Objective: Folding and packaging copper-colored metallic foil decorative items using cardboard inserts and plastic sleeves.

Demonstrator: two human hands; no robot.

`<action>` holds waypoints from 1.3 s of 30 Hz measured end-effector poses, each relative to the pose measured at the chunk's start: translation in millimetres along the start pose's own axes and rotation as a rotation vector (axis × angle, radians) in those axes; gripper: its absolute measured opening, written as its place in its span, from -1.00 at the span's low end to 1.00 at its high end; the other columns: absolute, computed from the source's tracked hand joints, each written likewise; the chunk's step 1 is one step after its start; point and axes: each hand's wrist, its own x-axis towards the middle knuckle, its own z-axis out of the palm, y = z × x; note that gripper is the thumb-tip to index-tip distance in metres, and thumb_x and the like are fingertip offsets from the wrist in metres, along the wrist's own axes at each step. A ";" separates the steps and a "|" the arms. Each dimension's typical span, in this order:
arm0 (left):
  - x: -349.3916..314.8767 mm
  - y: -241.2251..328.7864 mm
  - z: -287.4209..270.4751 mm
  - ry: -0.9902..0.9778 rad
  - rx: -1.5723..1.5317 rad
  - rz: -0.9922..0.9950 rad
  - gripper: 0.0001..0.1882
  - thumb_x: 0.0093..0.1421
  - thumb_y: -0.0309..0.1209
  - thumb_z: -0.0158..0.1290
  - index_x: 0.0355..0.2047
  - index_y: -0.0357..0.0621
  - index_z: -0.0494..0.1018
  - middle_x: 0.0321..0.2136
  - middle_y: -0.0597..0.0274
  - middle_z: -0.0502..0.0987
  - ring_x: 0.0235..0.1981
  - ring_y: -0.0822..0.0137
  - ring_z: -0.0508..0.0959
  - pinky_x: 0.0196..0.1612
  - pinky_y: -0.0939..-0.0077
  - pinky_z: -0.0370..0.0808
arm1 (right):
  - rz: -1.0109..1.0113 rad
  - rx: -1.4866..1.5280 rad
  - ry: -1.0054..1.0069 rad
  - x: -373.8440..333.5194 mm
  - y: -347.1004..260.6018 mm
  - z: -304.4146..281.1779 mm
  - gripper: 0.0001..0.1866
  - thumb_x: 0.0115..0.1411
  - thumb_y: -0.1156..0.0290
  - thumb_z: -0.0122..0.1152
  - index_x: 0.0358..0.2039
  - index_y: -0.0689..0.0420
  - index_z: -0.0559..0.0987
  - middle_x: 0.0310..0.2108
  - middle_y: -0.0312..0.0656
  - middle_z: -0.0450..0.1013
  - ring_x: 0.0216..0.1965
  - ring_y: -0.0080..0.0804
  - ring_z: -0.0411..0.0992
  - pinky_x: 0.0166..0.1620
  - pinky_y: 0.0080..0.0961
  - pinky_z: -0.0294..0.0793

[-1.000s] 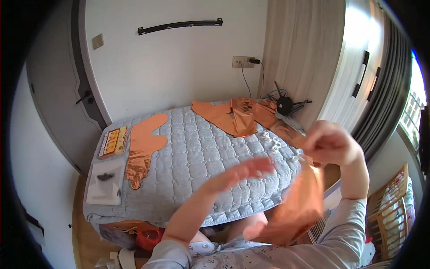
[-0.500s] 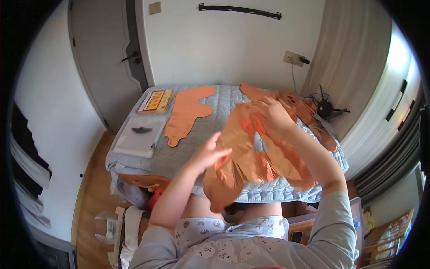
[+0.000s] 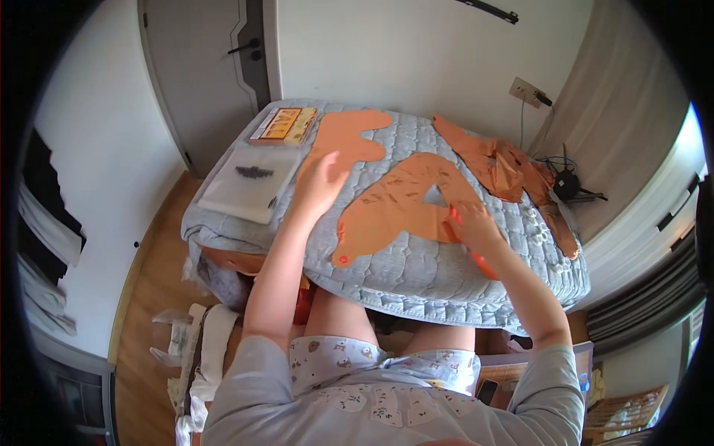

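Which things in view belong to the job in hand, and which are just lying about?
Likely the job:
copper foil piece with a triangular hole, right hand on it
lobed copper foil piece, nearest the left hand
crumpled copper foil, same material

Apparently lying about:
flat yellow package
translucent packet
black device with antennas
dark phone

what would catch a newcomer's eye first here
Most likely the flat, copper-coloured foil balloon with a triangular hole, lying mid-mattress with the right hand at its lower right. To its left, partly behind the left hand, lies a second copper-coloured balloon. More crumpled copper-coloured foil lies toward the mattress's far right, beside a black router.
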 end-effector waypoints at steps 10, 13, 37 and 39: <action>-82.8 6.0 -9.6 0.395 0.677 -0.213 -0.12 0.09 -0.08 0.32 0.33 -0.15 0.23 -0.03 -0.06 0.54 0.06 -0.08 0.50 0.07 -0.03 0.44 | -0.530 0.598 0.127 90.0 -174.7 -3.2 -0.66 0.22 0.32 0.28 -0.05 0.22 0.64 0.01 0.04 0.54 0.06 0.04 0.48 0.13 -0.20 0.48; -71.4 6.5 -10.3 0.312 0.724 -0.296 -0.15 0.09 -0.13 0.32 0.32 -0.14 0.23 -0.04 0.00 0.55 0.04 -0.05 0.51 0.05 -0.03 0.45 | -0.607 0.578 0.150 123.5 -229.7 21.2 -0.66 0.18 0.32 0.30 -0.06 0.19 0.65 -0.02 0.03 0.54 0.03 0.03 0.50 0.09 -0.19 0.50; -76.1 10.6 -6.0 0.310 0.733 -0.224 -0.62 0.23 -0.21 0.20 -0.04 -0.12 0.44 -0.12 0.13 0.52 -0.01 0.07 0.50 0.01 0.15 0.44 | -0.455 0.513 0.004 181.4 -241.9 25.1 -0.81 0.11 0.36 0.27 -0.29 0.18 0.62 -0.30 -0.03 0.62 -0.21 -0.02 0.60 -0.15 -0.22 0.58; -76.3 10.2 -5.3 0.298 0.747 -0.234 -0.64 0.24 -0.19 0.20 -0.06 -0.11 0.46 -0.11 0.13 0.52 -0.01 0.08 0.50 0.01 0.16 0.43 | -0.479 0.633 0.033 192.2 -232.1 30.5 -0.83 0.09 0.41 0.29 -0.31 0.19 0.60 -0.31 -0.04 0.62 -0.22 -0.05 0.60 -0.16 -0.25 0.58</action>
